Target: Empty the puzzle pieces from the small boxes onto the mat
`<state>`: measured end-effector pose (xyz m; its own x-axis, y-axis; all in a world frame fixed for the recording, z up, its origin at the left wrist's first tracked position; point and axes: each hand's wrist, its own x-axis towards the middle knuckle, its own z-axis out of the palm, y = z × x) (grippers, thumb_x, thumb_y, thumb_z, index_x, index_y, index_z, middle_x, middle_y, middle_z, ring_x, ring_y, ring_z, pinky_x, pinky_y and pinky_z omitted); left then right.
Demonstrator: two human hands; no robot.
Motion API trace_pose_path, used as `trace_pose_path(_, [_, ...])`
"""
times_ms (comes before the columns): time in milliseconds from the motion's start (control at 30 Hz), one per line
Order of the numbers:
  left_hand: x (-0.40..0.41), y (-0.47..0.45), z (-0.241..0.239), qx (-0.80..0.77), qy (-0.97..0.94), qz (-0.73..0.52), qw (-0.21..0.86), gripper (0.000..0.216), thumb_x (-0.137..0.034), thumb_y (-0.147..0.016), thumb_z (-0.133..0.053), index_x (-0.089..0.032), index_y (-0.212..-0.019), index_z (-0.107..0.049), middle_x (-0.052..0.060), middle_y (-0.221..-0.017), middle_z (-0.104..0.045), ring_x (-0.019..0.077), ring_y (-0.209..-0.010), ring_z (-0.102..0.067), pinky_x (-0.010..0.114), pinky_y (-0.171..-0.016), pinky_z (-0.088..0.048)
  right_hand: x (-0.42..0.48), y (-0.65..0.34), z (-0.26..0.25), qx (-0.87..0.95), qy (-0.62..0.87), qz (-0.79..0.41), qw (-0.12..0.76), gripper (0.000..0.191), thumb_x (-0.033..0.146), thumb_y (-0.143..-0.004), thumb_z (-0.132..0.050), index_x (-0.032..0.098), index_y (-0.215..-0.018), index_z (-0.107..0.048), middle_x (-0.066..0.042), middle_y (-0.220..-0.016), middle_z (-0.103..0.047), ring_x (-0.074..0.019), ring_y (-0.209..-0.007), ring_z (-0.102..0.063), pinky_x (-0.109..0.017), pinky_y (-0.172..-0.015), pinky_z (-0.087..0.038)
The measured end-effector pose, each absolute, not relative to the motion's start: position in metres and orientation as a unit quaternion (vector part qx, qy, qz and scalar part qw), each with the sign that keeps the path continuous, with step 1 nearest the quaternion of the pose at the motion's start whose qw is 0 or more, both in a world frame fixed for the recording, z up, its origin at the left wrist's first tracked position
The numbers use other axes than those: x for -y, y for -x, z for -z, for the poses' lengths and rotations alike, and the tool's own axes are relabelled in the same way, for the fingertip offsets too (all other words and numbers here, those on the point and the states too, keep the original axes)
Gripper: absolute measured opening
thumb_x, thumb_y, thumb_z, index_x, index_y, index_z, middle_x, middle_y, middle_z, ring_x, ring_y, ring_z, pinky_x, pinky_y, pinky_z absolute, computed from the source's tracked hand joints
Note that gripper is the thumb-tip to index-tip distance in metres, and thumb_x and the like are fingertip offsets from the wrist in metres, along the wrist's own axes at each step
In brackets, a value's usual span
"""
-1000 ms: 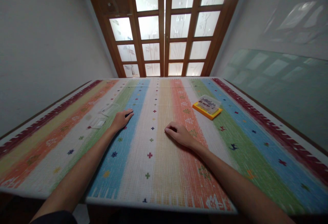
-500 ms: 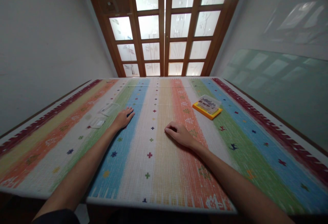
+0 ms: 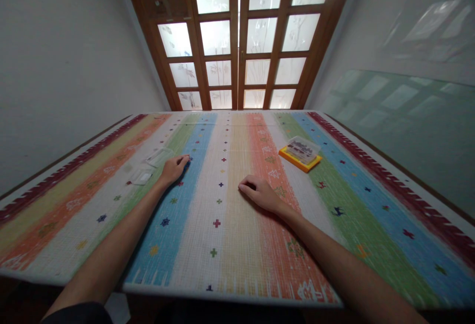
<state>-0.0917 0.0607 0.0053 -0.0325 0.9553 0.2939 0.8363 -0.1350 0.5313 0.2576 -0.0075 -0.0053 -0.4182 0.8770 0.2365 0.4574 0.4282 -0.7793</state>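
Note:
My left hand (image 3: 175, 168) is over the blue and green stripes of the tablecloth (image 3: 200, 205), its fingers drawn together in a pinch. Whatever is between those fingers, if anything, is hidden. Just left of it lies an open clear plastic case (image 3: 141, 175), its transparent lid (image 3: 159, 157) tilted up behind the base. My right hand (image 3: 260, 193) rests on the cream and orange stripes, loosely curled, with a dark gap inside the thumb and forefinger and nothing visible in it. Beyond it, to the right, sits a yellow-orange box (image 3: 300, 158) with a clear cover (image 3: 300, 148) on top.
Striped cloth covers the wide table, whose near edge (image 3: 222, 297) runs along the bottom. Wooden doors with frosted panes (image 3: 258, 34) stand behind it. White walls (image 3: 67, 57) rise on both sides, and a pale glass panel (image 3: 401, 111) leans at the right.
My left hand has gone from lying flat with spread fingers to a closed pinch, pulled slightly left. My right hand, the box and the clear case have stayed put.

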Motion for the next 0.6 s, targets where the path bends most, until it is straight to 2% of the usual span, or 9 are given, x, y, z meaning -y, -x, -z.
trace_pose_path(100, [-0.059, 0.103, -0.013, -0.652, -0.683, -0.31, 0.115, 0.045, -0.036, -0.098, -0.038, -0.018, -0.105, -0.078, 0.011, -0.125, -0.076, 0.0275, -0.116, -0.071, 0.043, -0.104, -0.055, 0.008, -0.258, 0.005, 0.778, 0.429, -0.322, 0.327, 0.013, 0.023, -0.09, -0.059, 0.018, -0.082, -0.068, -0.006, -0.086, -0.072, -0.0175, -0.08, -0.064, -0.03, -0.075, -0.047])
trace_pose_path(200, [-0.052, 0.117, -0.019, -0.645, -0.692, -0.297, 0.127, 0.044, -0.028, -0.09, -0.046, -0.017, -0.122, -0.074, 0.012, -0.125, -0.076, 0.0298, -0.114, -0.071, 0.044, -0.099, -0.058, 0.008, -0.258, 0.005, 0.778, 0.428, -0.323, 0.327, 0.013, 0.023, -0.09, -0.058, 0.018, -0.083, -0.068, -0.005, -0.086, -0.072, -0.0174, -0.08, -0.064, -0.03, -0.075, -0.047])
trace_pose_path(300, [-0.041, 0.124, -0.019, -0.63, -0.718, -0.265, 0.135, 0.057, -0.024, -0.081, -0.054, -0.019, -0.137, -0.064, 0.012, -0.135, -0.07, 0.0309, -0.121, -0.068, 0.044, -0.101, -0.057, 0.008, -0.258, 0.005, 0.779, 0.425, -0.323, 0.328, 0.013, 0.023, -0.09, -0.058, 0.018, -0.083, -0.068, -0.006, -0.087, -0.072, -0.0177, -0.081, -0.064, -0.03, -0.076, -0.047])
trace_pose_path(367, [-0.036, 0.124, -0.016, -0.624, -0.732, -0.241, 0.129, 0.064, -0.029, -0.08, -0.06, -0.019, -0.144, -0.058, 0.014, -0.145, -0.063, 0.0328, -0.132, -0.061, 0.047, -0.109, -0.052, 0.008, -0.258, 0.005, 0.781, 0.424, -0.323, 0.326, 0.013, 0.023, -0.091, -0.059, 0.018, -0.083, -0.068, -0.006, -0.087, -0.072, -0.0182, -0.081, -0.064, -0.031, -0.077, -0.048])
trace_pose_path(433, [-0.033, 0.119, -0.009, -0.625, -0.74, -0.221, 0.115, 0.069, -0.041, -0.083, -0.063, -0.018, -0.147, -0.053, 0.017, -0.153, -0.054, 0.0364, -0.143, -0.05, 0.053, -0.117, -0.043, 0.008, -0.257, 0.005, 0.782, 0.424, -0.321, 0.324, 0.014, 0.024, -0.091, -0.059, 0.018, -0.083, -0.068, -0.006, -0.087, -0.072, -0.0185, -0.081, -0.064, -0.031, -0.077, -0.048])
trace_pose_path(533, [-0.038, 0.108, 0.0, -0.622, -0.749, -0.202, 0.103, 0.07, -0.052, -0.088, -0.057, -0.017, -0.147, -0.051, 0.017, -0.16, -0.045, 0.0381, -0.153, -0.033, 0.059, -0.123, -0.028, 0.008, -0.258, 0.004, 0.784, 0.423, -0.319, 0.325, 0.014, 0.023, -0.091, -0.058, 0.018, -0.083, -0.068, -0.006, -0.087, -0.072, -0.0178, -0.081, -0.064, -0.031, -0.076, -0.048])
trace_pose_path(600, [-0.045, 0.103, 0.003, -0.617, -0.755, -0.198, 0.101, 0.065, -0.053, -0.091, -0.052, -0.016, -0.144, -0.053, 0.017, -0.162, -0.043, 0.0369, -0.155, -0.029, 0.058, -0.125, -0.024, 0.008, -0.258, 0.005, 0.785, 0.42, -0.318, 0.326, 0.014, 0.023, -0.091, -0.058, 0.017, -0.083, -0.068, -0.006, -0.086, -0.072, -0.0173, -0.08, -0.063, -0.03, -0.076, -0.048])
